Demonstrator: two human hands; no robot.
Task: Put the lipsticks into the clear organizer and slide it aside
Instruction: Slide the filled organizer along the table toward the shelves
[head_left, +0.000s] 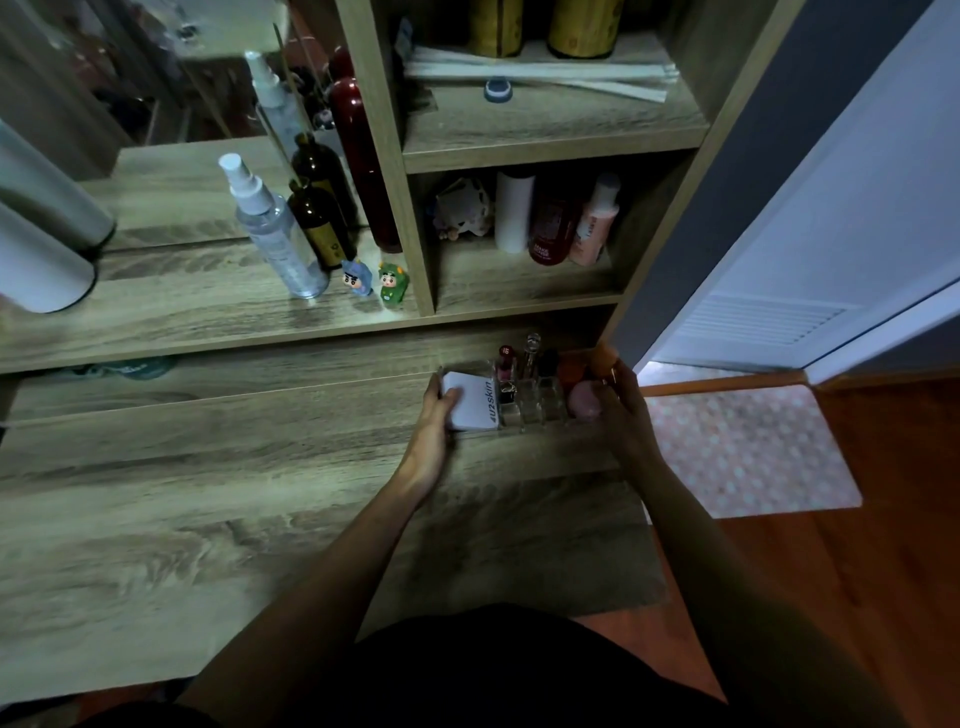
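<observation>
2 hands flank clear organizer (530, 410): left hand (434, 415) fingers clamped on 1 white case (470, 402) (lettered), right hand (621, 410) gripping its end; 3 lipsticks (505, 364) upright inside.

Right of the frame's centre, we are gripping the clear organizer (524, 410) from both ends on the wooden table (208, 493): our left hand (434, 421) is pressing the white compact (470, 401) at its left end, our right hand (621, 410) is wrapping its right end. Lipsticks (505, 366) are standing upright in its slots.

Right fingers (615, 387) behind clear organizer (524, 410)
</observation>
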